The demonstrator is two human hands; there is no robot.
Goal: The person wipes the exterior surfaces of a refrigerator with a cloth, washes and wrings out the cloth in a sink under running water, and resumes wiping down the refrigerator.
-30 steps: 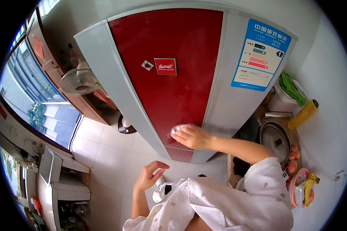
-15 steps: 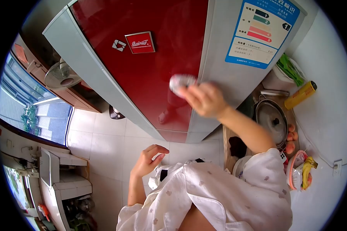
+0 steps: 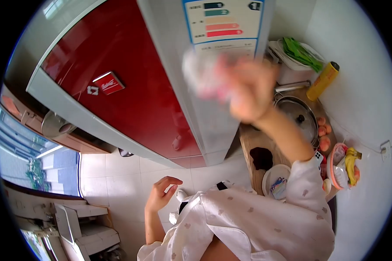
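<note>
My right hand (image 3: 255, 89), smeared by motion, is closed on a bunched white-and-pink cloth (image 3: 202, 76). The cloth is raised in front of the fridge's grey side and overlaps the lower part of the energy label (image 3: 224, 24). To the left of it is the glossy red door of the fridge (image 3: 130, 78), with a small red badge (image 3: 109, 82) on it. My left hand (image 3: 162, 194) hangs low in front of me over the tiled floor, holding nothing, its fingers loosely bent and the thumb apart.
On the right, a wooden table (image 3: 252, 141) bears a lidded pan (image 3: 298, 117), peaches (image 3: 324, 143), a yellow cylinder (image 3: 323, 81), a basket with bananas (image 3: 350, 163) and a box with green leaves (image 3: 302, 54). A fan (image 3: 56, 124) and a white counter (image 3: 91, 235) are at left.
My right hand and the cloth have moved from the red door over to the grey side by the label. The view has turned to the right. My left hand stays low.
</note>
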